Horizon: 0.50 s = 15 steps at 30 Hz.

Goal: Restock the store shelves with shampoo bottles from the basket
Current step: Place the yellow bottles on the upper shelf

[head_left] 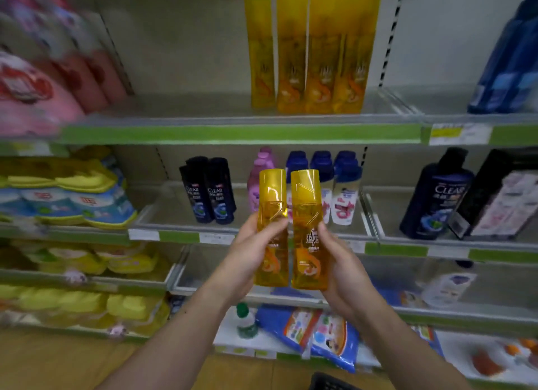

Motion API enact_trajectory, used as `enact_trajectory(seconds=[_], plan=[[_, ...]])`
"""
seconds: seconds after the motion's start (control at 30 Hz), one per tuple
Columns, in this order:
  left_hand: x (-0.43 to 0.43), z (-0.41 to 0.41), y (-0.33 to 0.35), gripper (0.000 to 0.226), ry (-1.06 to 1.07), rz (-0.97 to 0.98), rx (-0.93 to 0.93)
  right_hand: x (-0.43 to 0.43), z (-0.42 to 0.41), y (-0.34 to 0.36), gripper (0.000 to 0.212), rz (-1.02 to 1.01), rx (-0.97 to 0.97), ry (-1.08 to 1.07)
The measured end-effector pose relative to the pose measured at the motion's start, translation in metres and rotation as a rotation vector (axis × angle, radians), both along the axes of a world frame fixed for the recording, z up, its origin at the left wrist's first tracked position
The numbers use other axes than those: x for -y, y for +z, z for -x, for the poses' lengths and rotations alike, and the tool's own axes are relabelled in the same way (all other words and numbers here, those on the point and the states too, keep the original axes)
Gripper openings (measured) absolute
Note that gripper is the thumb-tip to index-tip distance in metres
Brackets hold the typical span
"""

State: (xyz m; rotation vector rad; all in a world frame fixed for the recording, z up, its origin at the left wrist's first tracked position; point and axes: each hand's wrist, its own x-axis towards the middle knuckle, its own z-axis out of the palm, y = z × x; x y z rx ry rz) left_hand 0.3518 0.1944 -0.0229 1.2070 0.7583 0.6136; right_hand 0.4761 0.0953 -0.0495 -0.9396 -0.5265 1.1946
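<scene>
- A tall translucent yellow shampoo bottle is clasped by the left grip, with the fingers curled round its lower half.
- A second yellow shampoo bottle of the same kind is clasped by the right grip, with the thumb laid along its side.
- Both bottles are held upright, just beside each other, in front of the middle shelf.
- A row of four matching yellow bottles is seen standing on the green-edged upper shelf, above the held pair.
- Black bottles, a pink bottle and white blue-capped bottles are seen behind.
- A dark basket is partly seen at the bottom edge.
</scene>
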Motion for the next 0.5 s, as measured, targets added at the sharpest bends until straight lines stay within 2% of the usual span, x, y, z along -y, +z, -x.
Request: enact_trajectory(seconds=[0.13,0.27,0.37,0.5], plan=[[-0.016,0.0,0.033,0.034,-0.029,-0.102,0.053,-0.027,-0.003,0.023,0.042,-0.046,0.11,-0.074],[-0.036,0.003,0.066,0.051,0.008,-0.245,0.067,-0.05,0.0,0.06,0.032,-0.084,0.246,-0.101],[-0.053,0.001,0.092,0.048,0.027,-0.305,0.095,-0.066,0.003,0.093,0.023,-0.09,0.383,-0.147],[-0.085,-0.001,0.127,0.052,0.041,-0.38,0.106,-0.094,0.004,0.136,0.023,-0.131,0.524,-0.133]])
